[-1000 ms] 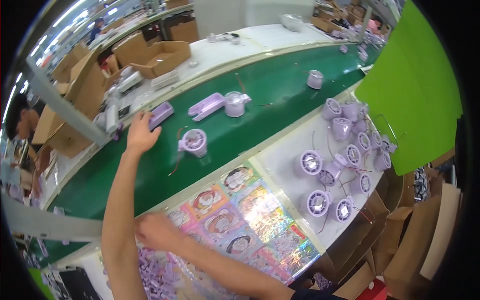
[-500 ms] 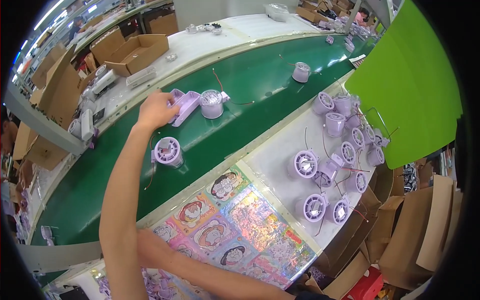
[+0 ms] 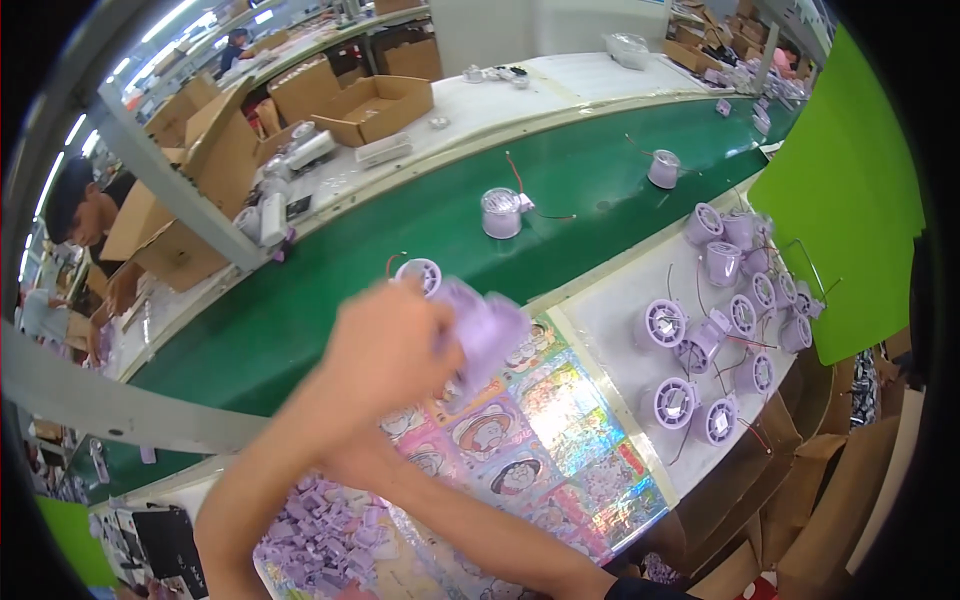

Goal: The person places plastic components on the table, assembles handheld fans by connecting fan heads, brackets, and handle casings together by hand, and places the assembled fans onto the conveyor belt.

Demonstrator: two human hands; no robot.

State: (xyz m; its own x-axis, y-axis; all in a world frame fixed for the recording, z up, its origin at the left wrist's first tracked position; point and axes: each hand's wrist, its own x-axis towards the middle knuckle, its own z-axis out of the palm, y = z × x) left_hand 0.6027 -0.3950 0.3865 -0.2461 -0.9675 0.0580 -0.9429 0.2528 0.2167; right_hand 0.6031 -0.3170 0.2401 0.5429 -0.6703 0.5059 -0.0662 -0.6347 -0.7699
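Note:
My left hand is closed on a light purple plastic housing part, both smeared by motion, over the belt's near edge and the picture sheet. Just behind the hand, a purple round fan housing stands on the green belt, partly covered. My right forearm reaches in from the lower right and passes behind the left one; the right hand's fingers are hidden there. A heap of small purple parts lies below my forearms.
Two more fan housings, a nearer one and a farther one, sit on the green belt. Several wired housings stand on the white surface at right, beside a green panel and cardboard boxes. A co-worker is at far left.
My left hand has lifted the purple housing part off the belt and brought it nearer to me. The whole view has swung left, showing more of the small-part heap and the co-worker.

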